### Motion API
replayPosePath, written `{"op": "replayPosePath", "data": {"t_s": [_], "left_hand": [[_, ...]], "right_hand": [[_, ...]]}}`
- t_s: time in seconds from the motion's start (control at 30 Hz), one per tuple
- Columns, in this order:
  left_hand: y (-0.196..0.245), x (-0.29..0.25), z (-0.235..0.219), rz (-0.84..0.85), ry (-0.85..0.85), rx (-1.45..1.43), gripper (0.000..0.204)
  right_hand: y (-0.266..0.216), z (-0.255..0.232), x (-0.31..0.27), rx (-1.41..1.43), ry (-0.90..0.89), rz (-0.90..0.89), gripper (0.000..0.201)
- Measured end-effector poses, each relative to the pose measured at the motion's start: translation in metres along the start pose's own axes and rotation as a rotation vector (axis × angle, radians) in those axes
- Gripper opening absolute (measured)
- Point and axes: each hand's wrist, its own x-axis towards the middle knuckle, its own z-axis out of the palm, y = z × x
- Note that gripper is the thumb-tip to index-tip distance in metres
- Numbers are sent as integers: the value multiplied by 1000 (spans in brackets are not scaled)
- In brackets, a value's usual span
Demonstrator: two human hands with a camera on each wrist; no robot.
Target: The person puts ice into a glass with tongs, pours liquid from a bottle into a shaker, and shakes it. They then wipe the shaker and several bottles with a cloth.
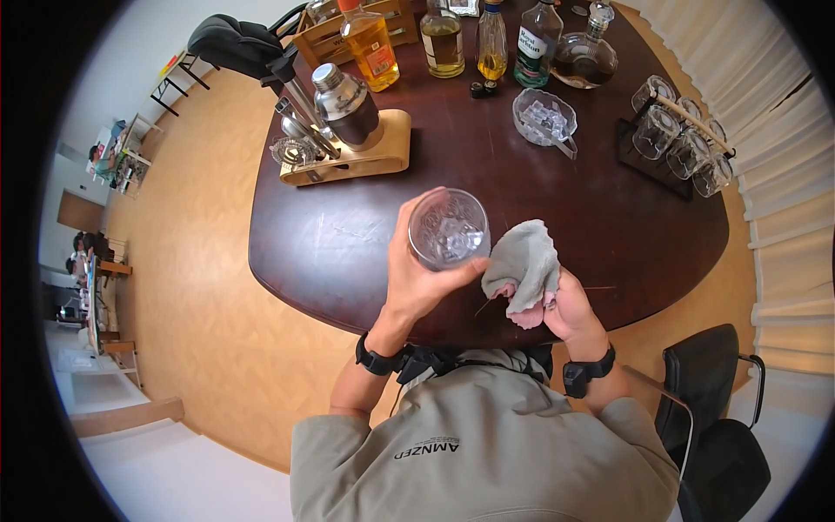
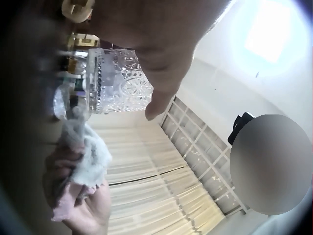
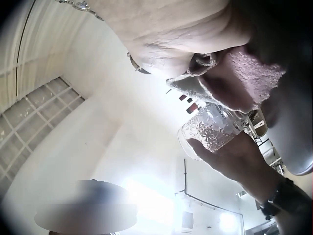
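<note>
My left hand (image 1: 419, 277) grips a clear glass (image 1: 425, 228) with an embossed pattern, fingers round its far side and thumb across the near side. Ice cubes (image 1: 458, 239) lie inside it. Just right of the glass, my right hand (image 1: 571, 306) holds a crumpled cloth (image 1: 524, 261), grey-white on one face and pink on the other. In the left wrist view the cloth (image 2: 93, 159) hangs close below the glass (image 2: 120, 81). The right wrist view shows the pink face of the cloth (image 3: 249, 73) near the glass (image 3: 208, 131); the fingers under it are partly hidden.
A wooden stand (image 1: 396, 143) with a cocktail shaker (image 1: 346, 106) and bar tools sits at the left of the dark table (image 1: 609, 235). Several bottles, including a green one (image 1: 537, 48), line the back. An ice bowl (image 1: 544, 117) stands before them; a glass rack (image 1: 665, 165) is at right.
</note>
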Motion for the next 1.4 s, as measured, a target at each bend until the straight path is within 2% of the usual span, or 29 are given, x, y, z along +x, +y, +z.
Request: {"op": "replayPosePath", "data": {"t_s": [0.07,0.13,0.2,0.3,0.43,0.5,0.67,0.77,0.8,0.87,0.9,0.93,1.0,1.03,1.1,1.13,1.2,1.23,1.27,1.3,1.33,1.4], "left_hand": [[-5,7,-3,-6,72,69,95],[-12,10,-5,-27,86,74,95],[-18,12,-6,-62,119,103,93],[-35,14,-8,-95,94,177,92],[-58,13,-2,-121,98,147,91],[-66,13,0,-83,80,185,92],[-66,10,9,-129,9,149,92],[-73,5,8,-161,-38,136,93],[-76,3,8,-167,-60,135,95],[-68,2,8,-147,-56,121,96],[-63,1,9,-124,-55,110,97],[-61,0,8,-130,-40,102,97],[-59,0,4,-184,-162,127,98],[-60,0,3,-122,-173,161,95],[-63,-1,3,-133,-188,157,95],[-65,-2,3,-137,-217,155,95],[-60,0,1,-126,-208,154,95],[-60,2,-1,-71,-212,204,96],[-60,3,-3,-22,-211,256,97],[-59,4,-5,-32,-217,245,100],[-59,3,-7,-40,-178,236,100],[-61,2,-11,-23,-224,238,103]], "right_hand": [[2,-10,-1,1,-10,7,40],[6,-15,-2,58,105,-44,41],[5,-18,-4,59,101,-55,40],[3,-24,-5,88,16,-62,40],[5,-24,-3,121,72,-90,41],[9,-30,0,105,31,-97,42],[9,-5,4,75,71,-149,45],[5,29,10,-85,202,-259,41],[8,27,15,-88,205,-252,41],[10,31,24,-226,70,-238,35],[14,37,23,-271,113,-254,32],[17,41,32,-340,49,-256,34],[25,53,34,-419,126,-345,44],[21,49,38,-427,118,-332,44],[5,37,53,-437,53,-31,51],[2,56,64,-422,117,-113,57],[2,53,86,-404,91,-157,59],[-3,48,83,-431,79,-138,59],[-12,40,78,-428,-29,-33,58],[-17,37,74,-424,-137,74,56],[-11,44,70,-450,-154,100,56],[8,60,50,-393,194,-124,52]]}}
